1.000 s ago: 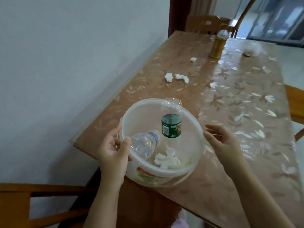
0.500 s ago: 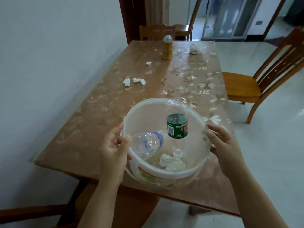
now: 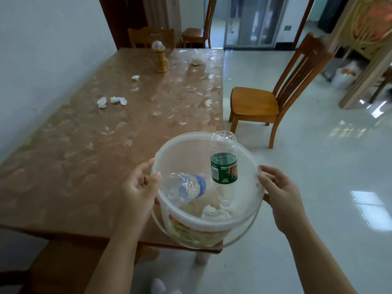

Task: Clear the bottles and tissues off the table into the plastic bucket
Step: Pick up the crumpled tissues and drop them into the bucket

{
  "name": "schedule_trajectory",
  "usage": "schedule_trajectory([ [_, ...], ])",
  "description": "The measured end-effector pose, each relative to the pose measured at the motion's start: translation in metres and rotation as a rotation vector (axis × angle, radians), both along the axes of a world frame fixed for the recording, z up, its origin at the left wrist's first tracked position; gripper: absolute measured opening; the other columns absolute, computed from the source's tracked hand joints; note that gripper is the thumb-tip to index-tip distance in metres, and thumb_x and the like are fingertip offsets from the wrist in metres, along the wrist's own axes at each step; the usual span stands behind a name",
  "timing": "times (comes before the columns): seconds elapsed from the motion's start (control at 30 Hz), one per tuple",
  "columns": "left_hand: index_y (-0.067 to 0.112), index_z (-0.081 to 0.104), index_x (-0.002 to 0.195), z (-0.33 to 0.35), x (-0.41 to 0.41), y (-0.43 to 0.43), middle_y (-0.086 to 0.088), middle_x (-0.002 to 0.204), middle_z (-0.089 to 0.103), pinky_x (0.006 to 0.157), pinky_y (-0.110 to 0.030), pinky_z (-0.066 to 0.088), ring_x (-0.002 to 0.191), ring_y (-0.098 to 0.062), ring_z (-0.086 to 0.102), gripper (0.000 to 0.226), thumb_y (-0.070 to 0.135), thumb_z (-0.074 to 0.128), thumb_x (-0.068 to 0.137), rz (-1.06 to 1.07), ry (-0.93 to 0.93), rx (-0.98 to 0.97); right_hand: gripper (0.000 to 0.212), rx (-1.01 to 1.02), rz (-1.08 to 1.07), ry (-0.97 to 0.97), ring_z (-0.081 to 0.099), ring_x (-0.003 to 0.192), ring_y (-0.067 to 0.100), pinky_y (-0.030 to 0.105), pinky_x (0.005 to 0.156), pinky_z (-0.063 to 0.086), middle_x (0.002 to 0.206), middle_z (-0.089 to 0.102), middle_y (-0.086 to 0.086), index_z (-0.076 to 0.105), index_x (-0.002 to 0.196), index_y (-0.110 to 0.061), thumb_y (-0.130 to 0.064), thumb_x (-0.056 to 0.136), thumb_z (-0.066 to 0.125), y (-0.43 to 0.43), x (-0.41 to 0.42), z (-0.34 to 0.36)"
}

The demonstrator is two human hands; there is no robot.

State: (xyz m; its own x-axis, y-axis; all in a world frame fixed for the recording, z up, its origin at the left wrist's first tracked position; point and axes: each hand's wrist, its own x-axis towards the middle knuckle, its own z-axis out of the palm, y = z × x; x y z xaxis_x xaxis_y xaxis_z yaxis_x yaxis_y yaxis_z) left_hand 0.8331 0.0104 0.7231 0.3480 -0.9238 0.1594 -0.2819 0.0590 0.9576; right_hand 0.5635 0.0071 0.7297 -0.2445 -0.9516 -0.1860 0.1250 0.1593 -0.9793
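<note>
The clear plastic bucket (image 3: 186,143) is at the table's near right corner, gripped at its rim by both hands. My left hand (image 3: 139,187) curls over the left rim and my right hand (image 3: 277,192) holds the right rim. Inside stand a green-label bottle (image 3: 224,166), upside down, a blue-label bottle (image 3: 184,187) lying on its side, and a crumpled tissue (image 3: 213,212). On the table lie two tissues (image 3: 101,102) (image 3: 118,100) near the wall, a small tissue (image 3: 135,77) further back, a gold bottle (image 3: 160,58) and a crumpled white wad (image 3: 197,58) at the far end.
The brown table (image 3: 84,155) runs along the white wall on the left. A wooden chair (image 3: 273,98) stands on the tiled floor to the right. More chairs (image 3: 197,30) stand beyond the table's far end. A bench (image 3: 63,268) sits below at the near left.
The bucket has moved right along the near edge to the table's corner. My right hand has closed onto its rim. The view has swung right and shows more floor.
</note>
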Motion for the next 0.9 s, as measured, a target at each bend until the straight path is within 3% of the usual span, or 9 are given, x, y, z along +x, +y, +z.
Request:
schedule_trajectory([
  [0.1,0.036,0.062,0.108,0.001,-0.018,-0.006,0.016,0.058,0.055,0.061,-0.035,0.054,0.057,-0.005,0.054,0.029,0.016,0.063,0.086,0.018,-0.033,-0.007,0.016,0.002,0.022,0.002,0.062,0.079,0.020,0.032,0.066,0.052,0.094,0.065,0.010,0.064,0.094,-0.021,-0.009,0.087,0.056,-0.012,-0.019,0.000],
  [0.23,0.038,0.061,0.103,0.007,-0.036,-0.034,-0.002,0.065,0.049,0.067,-0.056,0.052,0.063,-0.029,0.052,0.027,0.024,0.062,0.079,0.019,0.004,0.001,0.016,-0.007,0.008,0.005,0.062,0.079,0.019,0.031,0.065,0.051,0.091,0.066,0.007,0.064,0.092,-0.024,-0.012,0.086,0.057,-0.041,-0.030,-0.004],
  [0.3,0.038,0.060,0.103,0.008,-0.043,-0.054,-0.003,0.063,0.048,0.064,-0.045,0.052,0.059,-0.020,0.051,0.028,0.029,0.059,0.076,0.027,-0.008,0.007,0.015,-0.001,-0.014,-0.001,0.062,0.080,0.019,0.031,0.066,0.051,0.091,0.066,0.007,0.064,0.093,-0.024,-0.012,0.086,0.057,-0.057,-0.034,-0.006],
  [0.37,0.031,0.062,0.109,0.004,-0.049,-0.072,0.001,0.061,0.046,0.056,-0.021,0.047,0.051,0.000,0.045,0.033,0.029,0.058,0.076,0.036,-0.024,-0.004,0.015,0.009,-0.025,0.003,0.062,0.079,0.020,0.034,0.067,0.052,0.092,0.066,0.008,0.063,0.094,-0.023,-0.012,0.086,0.057,-0.072,-0.039,-0.009],
  [0.43,0.025,0.063,0.114,-0.001,-0.056,-0.090,0.006,0.060,0.045,0.049,-0.009,0.039,0.046,0.003,0.042,0.032,0.021,0.060,0.082,0.045,-0.031,-0.010,0.015,0.018,-0.027,0.020,0.062,0.079,0.019,0.034,0.067,0.053,0.094,0.066,0.007,0.063,0.096,-0.022,-0.013,0.086,0.057,-0.087,-0.046,-0.010],
  [0.63,0.044,0.059,0.104,-0.008,-0.085,-0.129,0.020,0.052,0.050,0.054,-0.022,0.046,0.049,0.002,0.045,0.030,0.033,0.056,0.076,0.026,0.041,0.055,0.015,-0.005,-0.036,0.023,0.061,0.081,0.018,0.032,0.067,0.050,0.093,0.066,0.004,0.064,0.092,-0.028,-0.016,0.085,0.059,-0.129,-0.075,-0.018],
  [0.73,0.043,0.059,0.105,-0.013,-0.106,-0.143,0.022,0.052,0.050,0.054,-0.016,0.044,0.049,0.004,0.046,0.031,0.034,0.056,0.076,0.088,0.071,0.056,0.015,0.018,0.015,0.032,0.061,0.081,0.020,0.034,0.070,0.051,0.093,0.066,0.005,0.064,0.093,-0.026,-0.014,0.086,0.057,-0.156,-0.093,-0.022],
  [0.83,0.034,0.063,0.106,-0.015,-0.136,-0.160,0.022,0.056,0.056,0.052,-0.008,0.043,0.052,0.007,0.052,0.026,0.018,0.061,0.085,0.161,0.121,0.028,0.015,0.047,0.094,0.040,0.062,0.085,0.022,0.035,0.071,0.052,0.095,0.065,0.006,0.063,0.098,-0.022,-0.014,0.087,0.056,-0.192,-0.119,-0.025],
  [0.9,0.037,0.063,0.099,-0.013,-0.161,-0.172,0.015,0.062,0.060,0.053,-0.008,0.044,0.054,0.009,0.054,0.033,0.006,0.059,0.088,0.234,0.160,0.004,0.017,0.062,0.160,0.068,0.063,0.089,0.023,0.038,0.076,0.053,0.098,0.065,0.007,0.062,0.102,-0.020,-0.016,0.087,0.056,-0.216,-0.140,-0.024],
])
